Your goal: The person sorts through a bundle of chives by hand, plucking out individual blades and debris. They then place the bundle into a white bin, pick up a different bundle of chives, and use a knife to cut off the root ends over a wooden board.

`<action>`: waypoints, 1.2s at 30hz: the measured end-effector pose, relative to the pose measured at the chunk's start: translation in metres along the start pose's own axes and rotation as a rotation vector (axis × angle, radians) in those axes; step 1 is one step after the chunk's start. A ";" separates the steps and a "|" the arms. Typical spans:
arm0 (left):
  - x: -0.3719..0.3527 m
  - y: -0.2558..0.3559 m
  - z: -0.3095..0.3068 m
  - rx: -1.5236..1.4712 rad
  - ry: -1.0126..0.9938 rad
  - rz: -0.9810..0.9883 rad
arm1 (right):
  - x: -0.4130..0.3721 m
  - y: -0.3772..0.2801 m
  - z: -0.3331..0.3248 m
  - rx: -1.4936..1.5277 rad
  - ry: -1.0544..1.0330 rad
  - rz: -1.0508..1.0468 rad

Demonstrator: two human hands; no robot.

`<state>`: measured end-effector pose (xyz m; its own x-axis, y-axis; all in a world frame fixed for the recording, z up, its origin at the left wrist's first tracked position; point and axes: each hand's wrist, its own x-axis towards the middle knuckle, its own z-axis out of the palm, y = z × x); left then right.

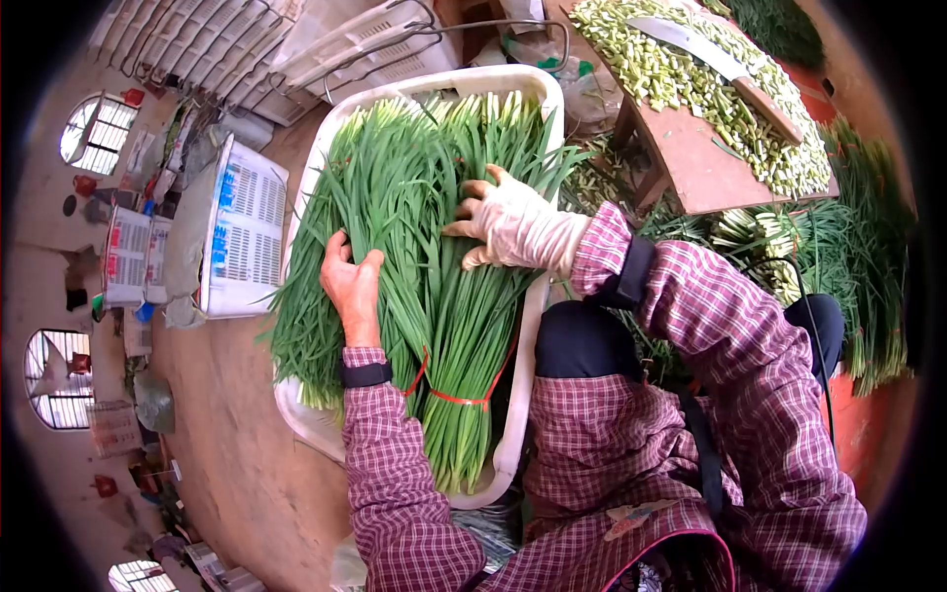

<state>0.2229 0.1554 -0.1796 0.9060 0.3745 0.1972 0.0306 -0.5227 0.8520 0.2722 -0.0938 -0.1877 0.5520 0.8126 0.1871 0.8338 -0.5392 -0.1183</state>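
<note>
Long green garlic chives (395,187) fill a white plastic crate (554,99) in front of me. One bundle of chives (459,424) lies on top at the near right, its stems bound by a red tie (459,400) and pointing toward me. My left hand (352,286), bare, rests at the left side of the leaves with thumb and forefinger apart; its other fingers are partly hidden. Across the leaves on the right, my right hand (508,222) wears a pale glove with bare fingertips. Its fingers are spread and touch the chives.
At the upper right, a wooden board (681,158) carries a heap of cut stem pieces (641,59) and a large knife (710,64). More chive bundles (868,257) lie beyond my right arm. White crates (247,232) stand to the left, with others stacked (197,44) behind.
</note>
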 end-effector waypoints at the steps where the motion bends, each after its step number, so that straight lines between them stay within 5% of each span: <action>1: 0.002 -0.002 -0.002 -0.086 0.025 -0.031 | -0.004 0.001 -0.004 0.011 -0.136 0.069; 2: 0.002 0.000 -0.003 -0.172 0.054 -0.065 | -0.011 0.002 -0.011 0.021 -0.276 0.132; 7: 0.002 0.002 -0.008 -0.273 -0.016 -0.088 | -0.051 0.009 0.010 0.074 0.110 0.034; 19: -0.004 0.012 -0.010 -0.339 -0.034 -0.112 | -0.021 0.018 0.020 0.320 0.419 0.239; 23: -0.002 0.009 -0.009 -0.344 -0.029 -0.109 | -0.013 0.009 0.009 0.493 0.332 0.431; 36: -0.002 0.009 -0.010 -0.342 -0.058 -0.147 | 0.012 0.012 0.023 0.403 0.291 0.370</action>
<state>0.2168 0.1575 -0.1676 0.9252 0.3773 0.0410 0.0285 -0.1768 0.9838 0.2886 -0.0854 -0.2098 0.8284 0.4635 0.3145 0.5548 -0.6018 -0.5744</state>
